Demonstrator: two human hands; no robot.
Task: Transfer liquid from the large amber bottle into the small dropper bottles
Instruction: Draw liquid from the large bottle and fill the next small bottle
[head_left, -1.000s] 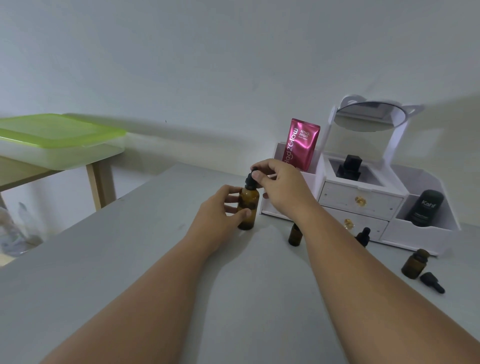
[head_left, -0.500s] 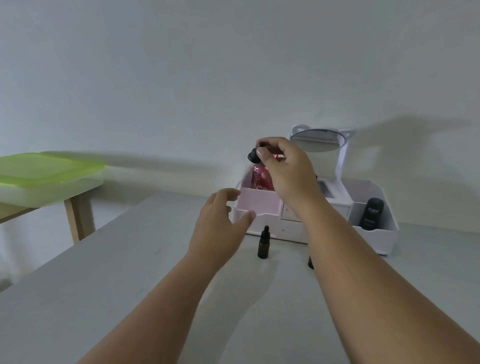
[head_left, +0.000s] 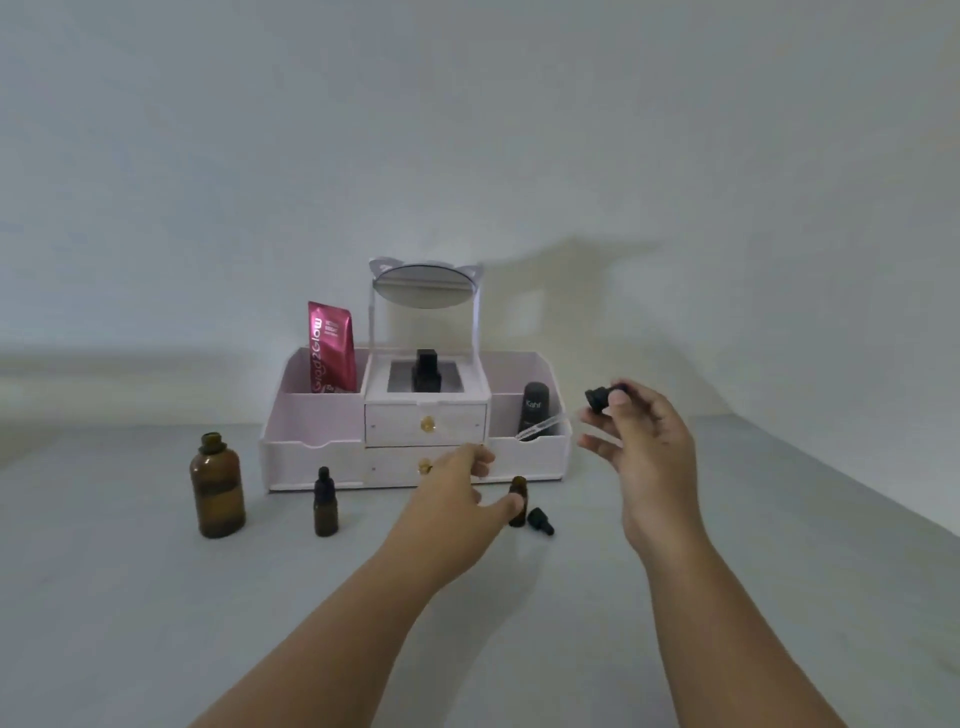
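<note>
My right hand pinches the dropper right of centre, pipette tilted down. My left hand, half open, reaches to steady the uncapped small bottle. The large amber bottle stands uncapped at left.

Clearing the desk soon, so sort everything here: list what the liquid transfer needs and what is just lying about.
Job: large amber bottle, uncapped; capped dropper bottle; open small bottle by the left hand; loose dropper cap; dropper pinched in the right hand.
Lying about: white organizer, mirror, pink sachet, black bottle, Kahf tube.
</note>
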